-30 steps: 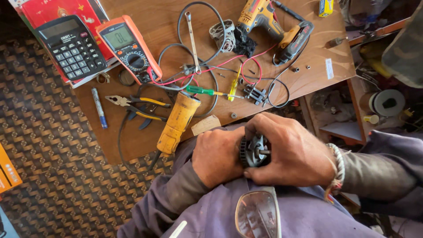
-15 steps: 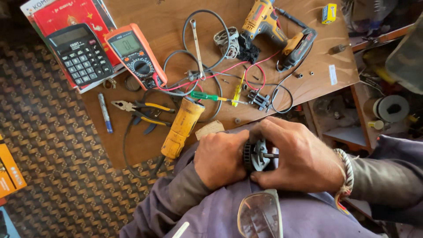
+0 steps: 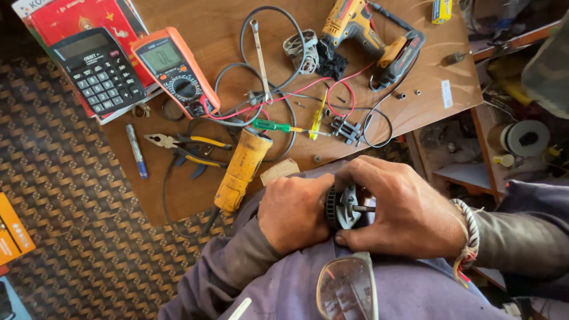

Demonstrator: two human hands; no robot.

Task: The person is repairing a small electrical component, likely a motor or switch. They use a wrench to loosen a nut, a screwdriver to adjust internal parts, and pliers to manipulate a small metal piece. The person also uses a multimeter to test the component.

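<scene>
Gripping a small motor armature between both hands, left and right, shaft pointing right; red book lying at tabletop corner.

A small dark grey metal motor part with a round finned fan and a thin steel shaft sits low in the view, close against the person's lap in blue-grey cloth. The ribbed fan disc stands on edge, its teeth facing left, and the short bright shaft points to the right, roughly level. Most of the body is covered, so its full shape cannot be told; it may be an armature from a power tool. It is held clear of the wooden board, just below that board's near edge.
</scene>
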